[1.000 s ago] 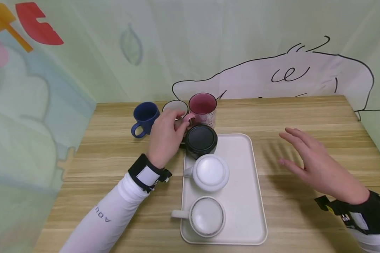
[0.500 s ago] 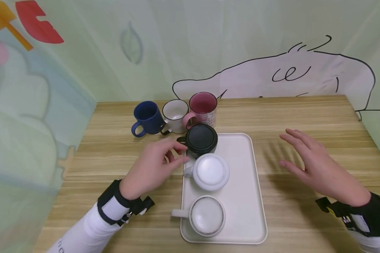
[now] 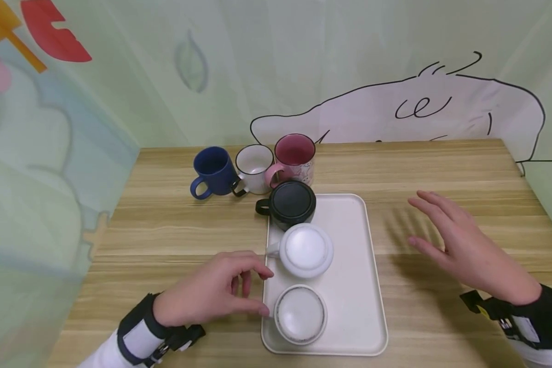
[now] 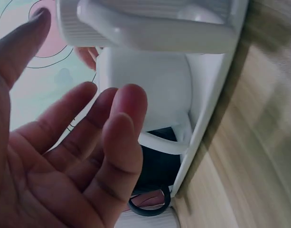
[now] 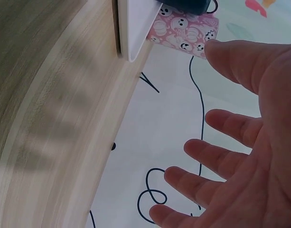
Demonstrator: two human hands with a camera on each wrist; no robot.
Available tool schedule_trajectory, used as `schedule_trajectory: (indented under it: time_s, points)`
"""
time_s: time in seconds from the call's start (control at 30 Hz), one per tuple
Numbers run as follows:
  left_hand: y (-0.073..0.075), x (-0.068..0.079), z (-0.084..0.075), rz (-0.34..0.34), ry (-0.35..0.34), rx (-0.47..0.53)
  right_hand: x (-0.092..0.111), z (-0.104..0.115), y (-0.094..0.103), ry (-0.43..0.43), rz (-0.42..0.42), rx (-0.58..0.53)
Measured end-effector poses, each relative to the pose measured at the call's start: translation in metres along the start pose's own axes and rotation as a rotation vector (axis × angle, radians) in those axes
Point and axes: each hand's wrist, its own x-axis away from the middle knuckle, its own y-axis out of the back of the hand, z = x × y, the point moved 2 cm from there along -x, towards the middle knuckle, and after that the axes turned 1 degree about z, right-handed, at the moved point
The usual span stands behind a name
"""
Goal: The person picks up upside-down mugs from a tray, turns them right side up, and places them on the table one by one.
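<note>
Loosely spread left fingers point(image 3: 249, 263) beside mug point(image 3: 301, 314)

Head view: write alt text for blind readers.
A left hand is beside an upturned white mug, nearest of three on a pale tray. The right hand hovers right of it; a blue mug, another white mug and a pink mug stand upright behind.
</note>
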Motion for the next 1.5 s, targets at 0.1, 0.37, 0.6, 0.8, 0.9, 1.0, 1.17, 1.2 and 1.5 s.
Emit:
schedule_trajectory:
  time_s: [0.1,0.37,0.6,0.8,0.9,1.0,1.17,1.2,1.5]
  points:
    - [-0.004,0.003,0.0,-0.007,-0.055,-0.03,0.002,-0.001,0.001,-0.004,0.002,0.005]
    - [-0.018,0.007,0.003,-0.043,-0.16,-0.114,0.008,-0.001,0.001,-0.002,-0.005,0.026]
    - [-0.025,0.009,0.003,-0.051,-0.2,-0.1,0.011,-0.002,0.0,-0.007,-0.009,0.023]
    - [-0.027,0.01,0.003,-0.034,-0.205,-0.066,0.012,-0.002,0.0,0.001,-0.017,0.018]
    - [-0.028,0.01,0.004,-0.016,-0.199,-0.047,0.012,-0.002,-0.001,-0.002,-0.016,0.021]
    - [-0.028,0.011,0.003,0.004,-0.194,-0.032,0.012,-0.002,-0.001,-0.002,-0.015,0.023]
    - [-0.028,0.011,0.001,0.017,-0.193,-0.025,0.012,-0.002,-0.002,-0.005,-0.011,0.022]
    - [-0.028,0.011,0.001,0.017,-0.195,-0.026,0.012,-0.002,-0.002,-0.01,-0.009,0.022]
    - [-0.028,0.011,-0.001,0.005,-0.204,-0.036,0.011,-0.001,-0.003,-0.033,0.006,0.013]
